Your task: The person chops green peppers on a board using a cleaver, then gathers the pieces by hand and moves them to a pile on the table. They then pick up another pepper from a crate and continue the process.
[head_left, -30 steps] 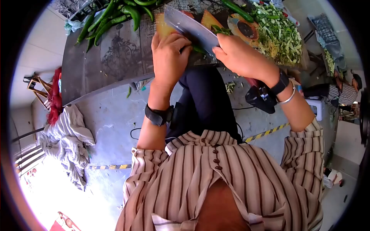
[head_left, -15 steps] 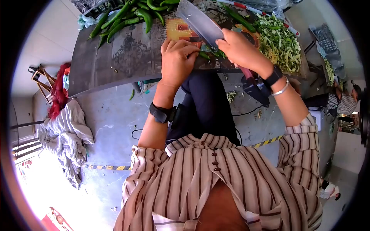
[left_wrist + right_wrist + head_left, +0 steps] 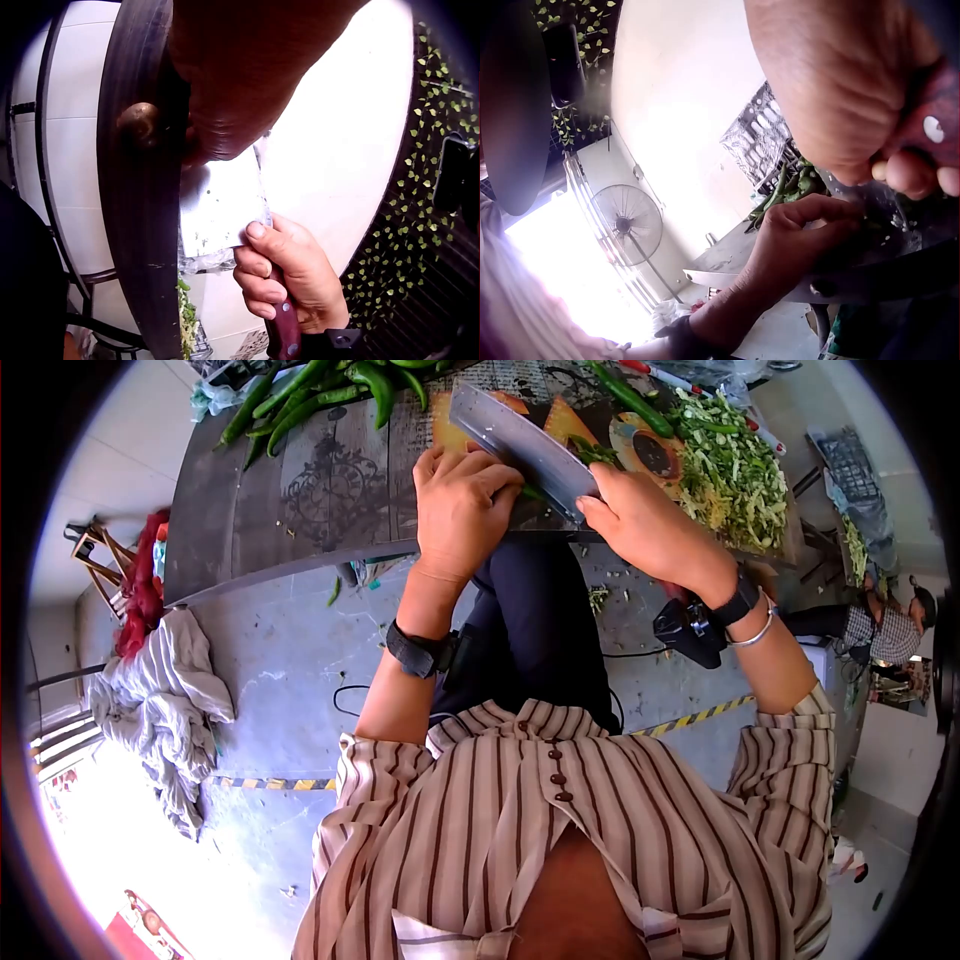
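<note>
A cleaver's broad blade (image 3: 520,445) slants over the table edge in the head view. My right hand (image 3: 650,525) grips it; in the left wrist view its fingers curl round the dark red handle (image 3: 285,330). Just left of the blade, my left hand (image 3: 462,510) has bent fingers and thumb holding a green pepper (image 3: 533,491), mostly hidden by hand and blade. Cut green pieces (image 3: 592,452) lie beyond the blade. In the right wrist view the left hand (image 3: 780,244) is beside the blade.
Whole green peppers (image 3: 330,395) are piled at the far left of the dark table (image 3: 240,520). A heap of shredded greens (image 3: 735,475) lies at the right, beside a long pepper (image 3: 630,398). Grey cloth (image 3: 165,700) hangs at the left; another person (image 3: 885,625) is at far right.
Against the half-second-old frame, the cleaver and right hand have come down and nearer the left fingers, covering more of the pepper. Both hands stay close together.
</note>
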A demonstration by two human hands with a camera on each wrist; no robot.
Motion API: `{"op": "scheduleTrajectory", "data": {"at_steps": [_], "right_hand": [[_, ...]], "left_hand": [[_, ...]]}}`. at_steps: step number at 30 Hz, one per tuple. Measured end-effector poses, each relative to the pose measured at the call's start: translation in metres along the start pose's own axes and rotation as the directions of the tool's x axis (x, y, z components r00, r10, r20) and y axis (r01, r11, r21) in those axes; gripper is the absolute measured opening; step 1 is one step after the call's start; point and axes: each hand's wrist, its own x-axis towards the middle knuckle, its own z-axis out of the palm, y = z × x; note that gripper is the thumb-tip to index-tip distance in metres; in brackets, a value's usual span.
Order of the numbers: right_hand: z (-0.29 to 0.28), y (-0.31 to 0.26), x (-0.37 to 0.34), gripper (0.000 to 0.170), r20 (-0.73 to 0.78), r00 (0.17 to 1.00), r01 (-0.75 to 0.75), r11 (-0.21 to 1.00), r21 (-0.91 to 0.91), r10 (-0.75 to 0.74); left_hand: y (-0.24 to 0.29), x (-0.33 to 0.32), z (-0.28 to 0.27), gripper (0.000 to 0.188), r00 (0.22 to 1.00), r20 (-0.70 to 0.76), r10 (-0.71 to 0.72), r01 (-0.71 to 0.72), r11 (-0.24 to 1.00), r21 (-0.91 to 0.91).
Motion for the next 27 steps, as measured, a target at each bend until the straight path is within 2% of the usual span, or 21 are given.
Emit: {"op": "scheduleTrajectory", "data": {"at_steps": [7,13,16,17,19,20,27], "right_hand": [[-0.002,0.001,0.007,0.027,0.063,0.998,-0.006,1.0,-0.004,0.006],[0.013,0.001,0.046,0.028,-0.043,0.995,0.09,0.996,0.023,-0.088],[-0.001,-0.011,0.052,0.026,0.106,0.992,-0.079,0.985,0.156,0.063],[0.0,-0.008,0.05,0.026,0.102,0.993,-0.066,0.987,0.145,0.051],[0.007,0.002,0.045,0.027,-0.092,0.994,-0.032,0.978,0.207,0.052],[0.008,0.009,0.041,0.029,-0.126,0.991,-0.025,0.987,0.161,0.046],[-0.001,-0.001,0.008,0.032,-0.026,0.999,-0.023,0.995,0.101,0.026]], "left_hand": [[-0.001,0.0,0.0,0.005,1.0,0.021,-0.022,0.023,0.999,-0.038],[0.001,0.001,-0.003,0.004,0.996,0.074,-0.041,0.044,0.998,-0.039],[0.0,0.001,-0.003,0.004,0.996,0.073,-0.049,0.05,0.999,-0.014],[-0.002,0.0,-0.001,0.004,0.997,0.056,-0.05,0.05,0.999,-0.009],[-0.002,0.0,0.001,0.005,1.0,-0.005,-0.014,0.014,0.999,-0.046],[-0.003,-0.002,0.002,0.005,1.0,0.006,-0.016,0.016,1.0,-0.013],[-0.002,-0.002,0.001,0.004,1.0,-0.01,-0.004,0.003,1.0,-0.022]]}}
